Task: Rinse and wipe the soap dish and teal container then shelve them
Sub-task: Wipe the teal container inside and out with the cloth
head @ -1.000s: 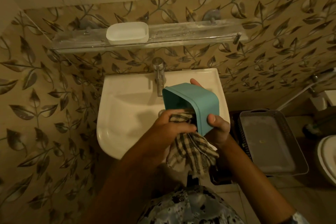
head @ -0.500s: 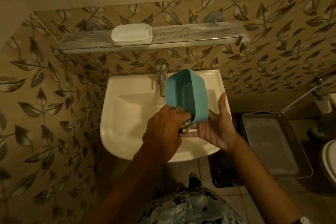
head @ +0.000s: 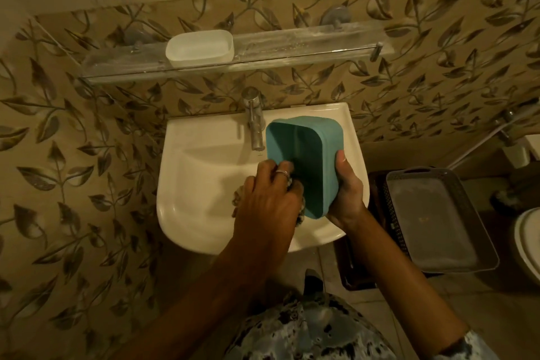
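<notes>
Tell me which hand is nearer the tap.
Left. The left hand is just below the tap, pressing a checked cloth into the teal container; the right hand grips the container's outer side, farther right of the tap.

We can read no text, label, brand, number or sign anywhere in this view.
</notes>
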`<action>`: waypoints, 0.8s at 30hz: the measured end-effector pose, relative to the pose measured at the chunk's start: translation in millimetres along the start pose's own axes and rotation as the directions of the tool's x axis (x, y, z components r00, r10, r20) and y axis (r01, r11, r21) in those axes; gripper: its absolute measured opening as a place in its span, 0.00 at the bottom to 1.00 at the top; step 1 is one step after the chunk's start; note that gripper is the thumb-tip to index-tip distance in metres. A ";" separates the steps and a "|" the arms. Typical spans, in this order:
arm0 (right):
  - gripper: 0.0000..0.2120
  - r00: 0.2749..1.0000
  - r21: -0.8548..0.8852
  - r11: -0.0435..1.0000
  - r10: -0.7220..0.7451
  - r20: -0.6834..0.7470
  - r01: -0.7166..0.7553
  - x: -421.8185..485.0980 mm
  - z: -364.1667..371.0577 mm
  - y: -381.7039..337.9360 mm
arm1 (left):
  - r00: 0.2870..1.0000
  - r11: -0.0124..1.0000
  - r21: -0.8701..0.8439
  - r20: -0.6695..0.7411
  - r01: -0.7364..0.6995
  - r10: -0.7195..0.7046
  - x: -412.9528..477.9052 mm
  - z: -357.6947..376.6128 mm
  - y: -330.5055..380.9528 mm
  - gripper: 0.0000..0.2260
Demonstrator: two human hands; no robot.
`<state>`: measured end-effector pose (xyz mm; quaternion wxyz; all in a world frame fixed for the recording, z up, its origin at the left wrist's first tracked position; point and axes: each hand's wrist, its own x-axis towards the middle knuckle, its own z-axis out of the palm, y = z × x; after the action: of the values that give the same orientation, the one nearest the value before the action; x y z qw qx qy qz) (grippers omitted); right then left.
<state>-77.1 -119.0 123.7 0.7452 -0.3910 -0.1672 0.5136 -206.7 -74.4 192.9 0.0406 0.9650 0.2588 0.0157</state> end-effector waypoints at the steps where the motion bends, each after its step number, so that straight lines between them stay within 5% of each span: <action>1: 0.30 1.000 -0.006 1.000 -0.016 0.021 0.016 0.2 2.0 -0.4 | 1.000 1.000 -0.016 -0.025 0.005 -0.006 0.5 -0.4 2.2 0.15; 4: 0.30 0.999 0.018 1.000 -0.026 0.035 0.026 0.9 8.2 2.9 | 0.995 0.976 -0.204 -0.046 0.073 -0.084 -5.8 1.2 10.3 0.12; 7: 0.31 0.999 0.154 0.987 -0.047 0.017 0.044 -1.5 8.2 9.7 | 0.988 0.834 -0.534 0.010 0.137 -0.156 -8.2 -3.7 17.2 0.18; 10: 0.29 0.997 0.199 0.979 -0.051 0.053 0.040 -2.6 11.1 8.9 | 0.981 0.702 -0.686 0.106 0.190 -0.162 -1.6 -6.5 11.8 0.14; 12: 0.30 0.998 0.162 0.986 -0.031 0.046 0.023 -3.9 10.4 8.6 | 0.994 0.787 -0.607 0.078 0.112 -0.081 -3.0 -3.4 10.3 0.07; 14: 0.31 0.999 0.100 0.994 -0.037 0.037 0.033 -5.1 7.7 9.0 | 1.000 0.954 -0.297 -0.004 -0.029 0.029 -7.2 0.7 9.9 0.06; 17: 0.32 0.999 0.080 0.996 -0.029 0.021 0.027 -7.0 6.2 10.9 | 0.998 0.994 0.093 0.003 -0.056 0.056 -6.4 4.2 9.6 0.11; 21: 0.31 0.999 0.094 0.995 -0.035 0.016 0.033 -8.0 5.3 12.3 | 1.000 0.997 0.069 0.009 -0.029 0.029 -5.1 5.5 14.4 0.12; 24: 0.30 0.999 0.137 0.990 -0.044 -0.009 0.045 -8.3 1.2 11.1 | 0.999 0.901 -0.434 0.049 0.016 0.006 -9.2 3.8 21.5 0.07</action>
<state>-88.3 -124.1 117.3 0.7821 -0.3366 -0.1382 0.5059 -203.8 -97.8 190.9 0.2610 0.9310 0.2502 0.0492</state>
